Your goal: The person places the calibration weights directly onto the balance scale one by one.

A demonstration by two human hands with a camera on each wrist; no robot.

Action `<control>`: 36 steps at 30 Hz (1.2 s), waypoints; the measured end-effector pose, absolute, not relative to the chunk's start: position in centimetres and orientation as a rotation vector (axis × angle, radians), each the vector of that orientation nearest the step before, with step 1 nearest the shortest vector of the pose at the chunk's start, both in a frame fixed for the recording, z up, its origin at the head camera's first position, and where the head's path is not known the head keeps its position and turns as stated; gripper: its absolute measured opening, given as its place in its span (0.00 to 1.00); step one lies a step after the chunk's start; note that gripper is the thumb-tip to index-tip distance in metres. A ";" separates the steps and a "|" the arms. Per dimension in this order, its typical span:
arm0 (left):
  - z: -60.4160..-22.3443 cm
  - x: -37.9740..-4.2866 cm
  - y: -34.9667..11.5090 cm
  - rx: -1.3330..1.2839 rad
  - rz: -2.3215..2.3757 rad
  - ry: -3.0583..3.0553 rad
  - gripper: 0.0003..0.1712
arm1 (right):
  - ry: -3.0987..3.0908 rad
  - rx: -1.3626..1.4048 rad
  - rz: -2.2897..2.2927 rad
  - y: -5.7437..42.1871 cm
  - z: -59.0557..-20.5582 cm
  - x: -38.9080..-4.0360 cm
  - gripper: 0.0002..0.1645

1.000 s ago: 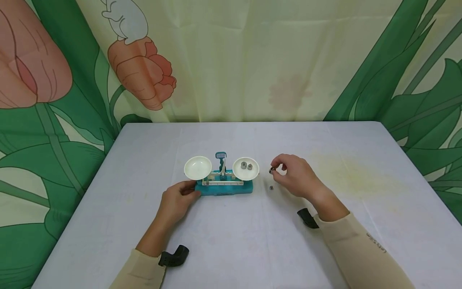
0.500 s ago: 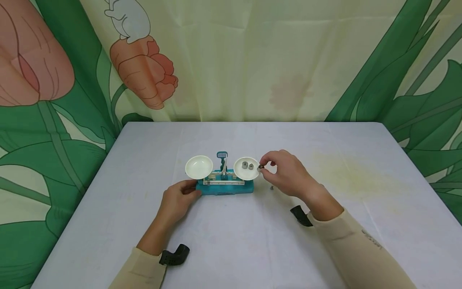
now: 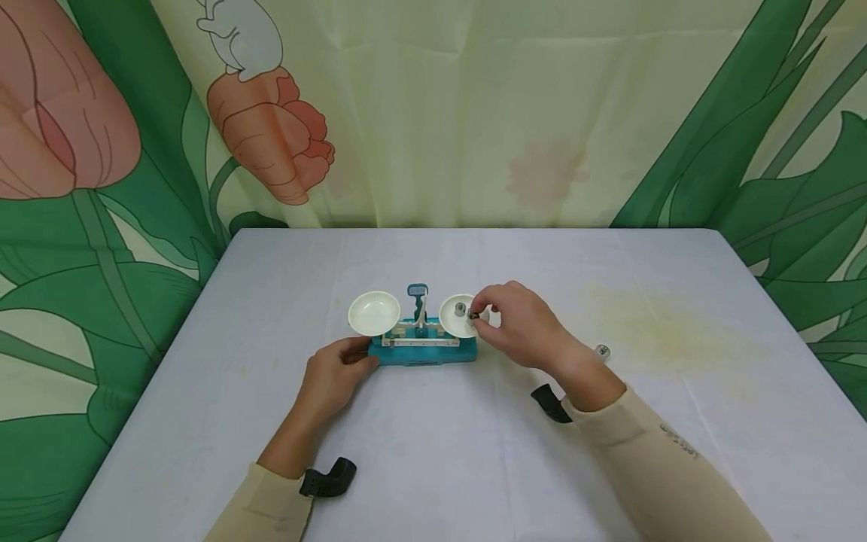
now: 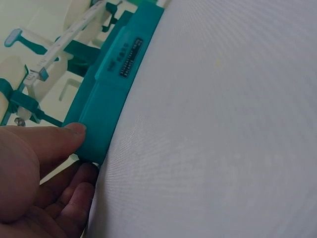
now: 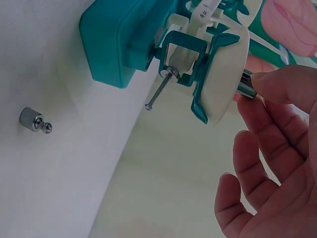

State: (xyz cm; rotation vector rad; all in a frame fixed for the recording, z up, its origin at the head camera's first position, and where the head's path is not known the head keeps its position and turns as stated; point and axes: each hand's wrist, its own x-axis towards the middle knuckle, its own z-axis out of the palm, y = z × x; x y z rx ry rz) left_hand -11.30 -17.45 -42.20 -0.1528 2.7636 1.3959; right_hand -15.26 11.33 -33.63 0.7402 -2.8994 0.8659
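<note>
A small balance scale with a teal base (image 3: pixel 423 354) stands mid-table, with a white left pan (image 3: pixel 374 314) and a white right pan (image 3: pixel 452 325). My left hand (image 3: pixel 336 376) holds the base's left end, the thumb (image 4: pixel 74 133) lying on the teal plastic. At the right pan, my right hand (image 3: pixel 524 324) pinches a small shiny metal weight (image 5: pixel 245 85) between thumb and forefinger; its other fingers are loosely bent. Whether that weight touches the pan cannot be told. Another metal weight (image 3: pixel 460 309) sits in the same pan; a second one there is hidden by the fingertips.
One loose metal weight (image 3: pixel 603 351) lies on the white tablecloth (image 3: pixel 433 452) beyond my right wrist. The right wrist view shows a knobbed weight (image 5: pixel 32 120) lying near the base. A printed curtain (image 3: pixel 460 113) hangs behind the table.
My right hand has moved left, carrying the pinched weight from beside the scale to the right pan. A loose weight has come into sight behind the wrist. The left hand stays put.
</note>
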 end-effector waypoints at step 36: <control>-42.5 -11.4 -17.6 -0.145 1.420 2.755 0.25 | -2.864 0.839 0.792 9.7 -34.1 -15.5 0.04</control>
